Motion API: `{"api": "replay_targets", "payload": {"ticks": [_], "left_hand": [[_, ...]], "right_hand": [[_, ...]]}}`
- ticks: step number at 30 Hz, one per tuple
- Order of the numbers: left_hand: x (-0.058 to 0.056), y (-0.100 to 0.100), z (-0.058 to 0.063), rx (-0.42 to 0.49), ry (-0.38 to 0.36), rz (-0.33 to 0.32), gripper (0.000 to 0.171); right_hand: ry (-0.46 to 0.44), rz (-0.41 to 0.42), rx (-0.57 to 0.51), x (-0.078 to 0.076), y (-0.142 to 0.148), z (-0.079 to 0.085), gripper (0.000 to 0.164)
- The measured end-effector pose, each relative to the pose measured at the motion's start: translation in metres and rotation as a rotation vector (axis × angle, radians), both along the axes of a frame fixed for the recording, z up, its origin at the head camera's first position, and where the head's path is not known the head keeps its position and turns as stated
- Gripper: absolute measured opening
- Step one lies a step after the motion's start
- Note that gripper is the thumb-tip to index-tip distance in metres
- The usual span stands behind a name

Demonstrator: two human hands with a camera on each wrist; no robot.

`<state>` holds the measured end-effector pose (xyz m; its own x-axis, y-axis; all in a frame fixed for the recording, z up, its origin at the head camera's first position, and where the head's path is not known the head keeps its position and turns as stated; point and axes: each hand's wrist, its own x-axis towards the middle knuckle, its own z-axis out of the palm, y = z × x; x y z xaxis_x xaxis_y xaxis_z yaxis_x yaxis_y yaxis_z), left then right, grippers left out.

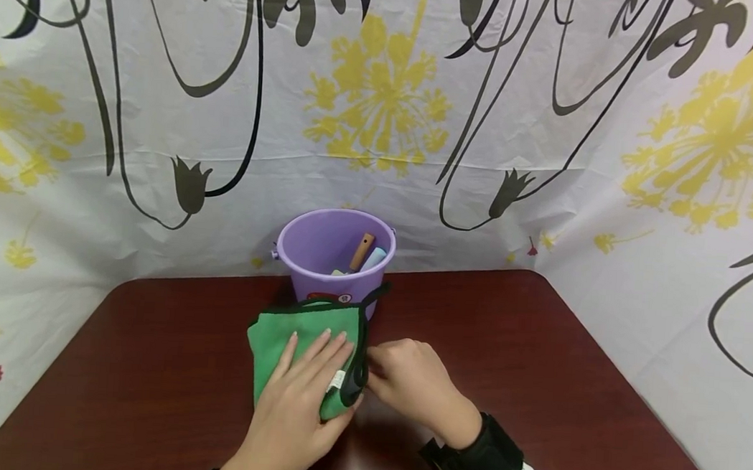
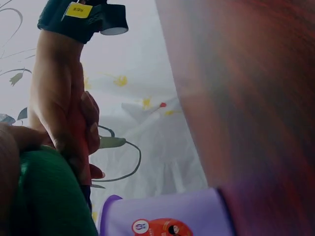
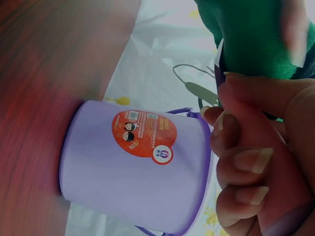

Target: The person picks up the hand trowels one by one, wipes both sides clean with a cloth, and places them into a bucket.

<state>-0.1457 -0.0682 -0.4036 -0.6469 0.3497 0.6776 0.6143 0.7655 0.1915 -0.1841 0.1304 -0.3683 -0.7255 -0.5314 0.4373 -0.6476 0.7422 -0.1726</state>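
A folded green cloth with dark edging and a white label lies under my left hand. The fingers are spread over its upper face, with the thumb at its lower edge. My right hand is just right of the cloth. In the right wrist view its fingers curl round the pink handle of a tool with a greyish butt end. A narrow dark, thin-edged part of the tool shows beside the cloth. The cloth hides the rest, so its kind is unclear.
Behind the cloth stands a purple bucket with a red sticker. Inside it are a brown handle and a light blue item. The dark red-brown table meets a flower-patterned white sheet at the back and sides.
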Motion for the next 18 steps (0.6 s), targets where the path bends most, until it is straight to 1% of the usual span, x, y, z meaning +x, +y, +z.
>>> {"api": "replay_targets", "payload": {"ticks": [2,4,7,10,12,16,18], "left_hand": [[-0.001,-0.001,-0.001,-0.032,0.056,0.029,0.078],[-0.002,-0.001,-0.002,-0.057,0.088,0.055,0.083],[-0.003,-0.001,-0.003,-0.075,0.106,0.075,0.085],[-0.005,-0.002,-0.004,-0.076,0.124,0.082,0.082],[-0.007,-0.003,-0.004,-0.077,0.133,0.088,0.08],[-0.01,-0.006,-0.003,-0.082,0.143,0.093,0.076],[-0.011,-0.007,-0.002,-0.088,0.147,0.094,0.074]], "right_hand": [[0.002,0.005,-0.014,0.0,0.0,0.0,0.023],[0.007,0.013,-0.02,-0.001,0.0,-0.001,0.018],[0.006,0.02,-0.029,0.0,0.001,-0.001,0.011],[0.036,0.018,-0.033,0.0,0.002,-0.001,0.007],[0.066,0.019,-0.034,-0.001,0.002,0.0,0.012],[0.118,0.028,-0.033,-0.003,0.003,0.0,0.034],[0.135,0.035,-0.034,-0.004,0.003,0.0,0.04]]}}
